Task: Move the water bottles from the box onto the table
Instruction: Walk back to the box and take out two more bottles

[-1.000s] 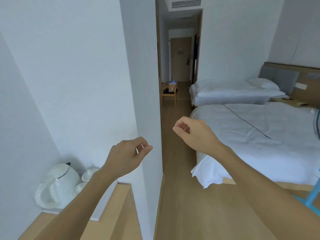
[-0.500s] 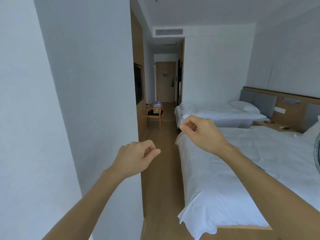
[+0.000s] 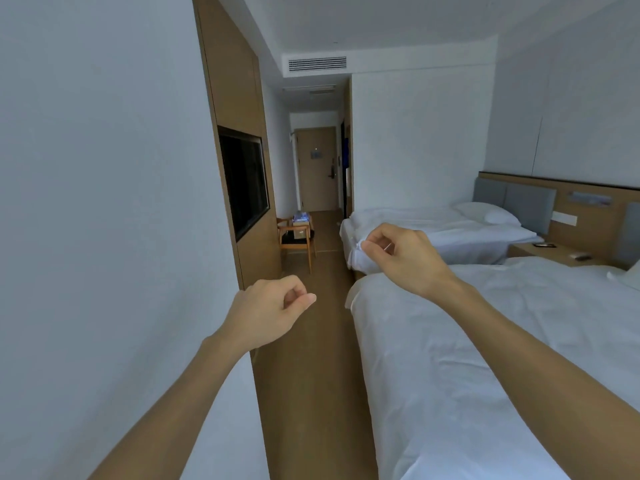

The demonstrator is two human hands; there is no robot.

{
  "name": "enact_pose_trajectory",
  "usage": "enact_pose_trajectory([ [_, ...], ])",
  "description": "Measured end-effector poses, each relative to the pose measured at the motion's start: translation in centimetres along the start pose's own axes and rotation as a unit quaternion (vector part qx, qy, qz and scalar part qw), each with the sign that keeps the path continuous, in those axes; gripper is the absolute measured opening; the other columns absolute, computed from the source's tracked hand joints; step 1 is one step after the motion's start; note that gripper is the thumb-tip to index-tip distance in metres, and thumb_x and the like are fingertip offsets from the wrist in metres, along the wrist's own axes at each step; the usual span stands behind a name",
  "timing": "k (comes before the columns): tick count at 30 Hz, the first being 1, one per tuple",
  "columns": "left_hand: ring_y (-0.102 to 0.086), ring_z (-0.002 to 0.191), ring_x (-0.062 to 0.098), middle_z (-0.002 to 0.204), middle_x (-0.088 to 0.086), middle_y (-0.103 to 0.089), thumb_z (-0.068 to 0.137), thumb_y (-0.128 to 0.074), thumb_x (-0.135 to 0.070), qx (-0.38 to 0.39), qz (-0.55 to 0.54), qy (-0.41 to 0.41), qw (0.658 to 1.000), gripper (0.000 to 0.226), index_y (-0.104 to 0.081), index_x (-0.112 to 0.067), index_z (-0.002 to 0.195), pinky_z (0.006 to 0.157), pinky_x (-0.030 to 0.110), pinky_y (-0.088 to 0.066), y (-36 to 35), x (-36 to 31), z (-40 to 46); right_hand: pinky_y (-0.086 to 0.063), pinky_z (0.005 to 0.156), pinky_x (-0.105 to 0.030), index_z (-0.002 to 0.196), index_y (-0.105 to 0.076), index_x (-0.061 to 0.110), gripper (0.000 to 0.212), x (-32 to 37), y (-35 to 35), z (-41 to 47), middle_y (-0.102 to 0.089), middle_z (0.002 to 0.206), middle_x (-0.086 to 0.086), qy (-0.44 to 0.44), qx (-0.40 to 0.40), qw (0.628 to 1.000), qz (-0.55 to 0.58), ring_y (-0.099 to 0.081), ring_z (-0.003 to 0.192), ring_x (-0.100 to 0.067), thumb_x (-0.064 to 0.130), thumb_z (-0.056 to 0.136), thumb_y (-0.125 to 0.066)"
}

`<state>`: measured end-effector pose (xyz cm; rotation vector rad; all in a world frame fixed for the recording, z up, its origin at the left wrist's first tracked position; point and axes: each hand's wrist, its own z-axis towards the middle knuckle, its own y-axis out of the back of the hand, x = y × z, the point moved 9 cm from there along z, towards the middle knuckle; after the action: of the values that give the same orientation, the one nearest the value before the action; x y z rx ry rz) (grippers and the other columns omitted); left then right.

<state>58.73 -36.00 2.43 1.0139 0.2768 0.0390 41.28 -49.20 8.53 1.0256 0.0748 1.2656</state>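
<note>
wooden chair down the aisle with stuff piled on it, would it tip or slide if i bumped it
The wooden chair looks slim-legged and light, so it would probably slide on the smooth floor. The items stacked on its seat may raise its balance, so a shove could tip it.

a wall (image 3: 104, 202) is running along the left, with a panel (image 3: 239, 98) behind it holding a tv (image 3: 244, 181). a chair (image 3: 296, 242) is standing past the panel, and a box (image 3: 300, 218) is sitting on it. a door (image 3: 318, 168) is standing at the far end of the floor (image 3: 311, 375). two beds are lying on the right, the near bed (image 3: 485, 358) in front of the far bed (image 3: 433, 233). a nightstand (image 3: 547, 251) is sitting between them.
</note>
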Motion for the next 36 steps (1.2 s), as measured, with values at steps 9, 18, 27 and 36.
enact_pose_trajectory([
  [9,-0.059,0.075,-0.004,0.078,-0.022,-0.061,0.092,-0.042,-0.062,-0.013,0.028,0.001,1.0,0.022,-0.053,-0.043,0.094,0.062,0.019,-0.049,-5.9,6.3,16.2,-0.053,0.077,-0.033,0.091,-0.061,0.033,0.016,-9.5,-5.8,17.4,-0.066,0.086,0.015,0.03,0.009,0.999,0.016,-0.06,0.083,-0.004,0.045,0.094,-0.051],
  [18,-0.058,0.07,-0.006,0.081,-0.024,-0.06,0.091,-0.041,-0.064,-0.004,0.024,0.024,0.999,0.025,-0.053,-0.042,0.093,0.057,0.019,-0.044,-13.5,14.0,30.2,-0.054,0.08,-0.039,0.088,-0.062,0.032,0.018,-18.0,-14.5,32.8,-0.066,0.085,0.013,0.039,0.041,0.998,0.038,-0.06,0.082,-0.006,0.045,0.094,-0.051],
  [27,-0.057,0.066,-0.009,0.084,-0.028,-0.059,0.086,-0.04,-0.071,-0.002,0.001,0.015,1.0,0.03,-0.054,-0.044,0.091,0.058,0.021,-0.041,-22.6,24.9,46.8,-0.053,0.081,-0.036,0.088,-0.063,0.032,0.017,-26.9,-26.3,48.5,-0.068,0.085,0.013,0.018,0.037,0.997,0.063,-0.062,0.084,-0.005,0.047,0.092,-0.054],
  [36,-0.059,0.067,-0.007,0.09,-0.032,-0.059,0.082,-0.041,-0.07,0.025,-0.055,0.016,0.998,0.03,-0.053,-0.045,0.093,0.07,0.03,-0.053,-30.7,35.7,63.0,-0.043,0.066,-0.015,0.09,-0.061,0.037,0.008,-35.2,-34.4,63.7,-0.066,0.088,0.019,-0.015,0.031,0.997,0.069,-0.06,0.081,0.0,0.043,0.092,-0.055],
])
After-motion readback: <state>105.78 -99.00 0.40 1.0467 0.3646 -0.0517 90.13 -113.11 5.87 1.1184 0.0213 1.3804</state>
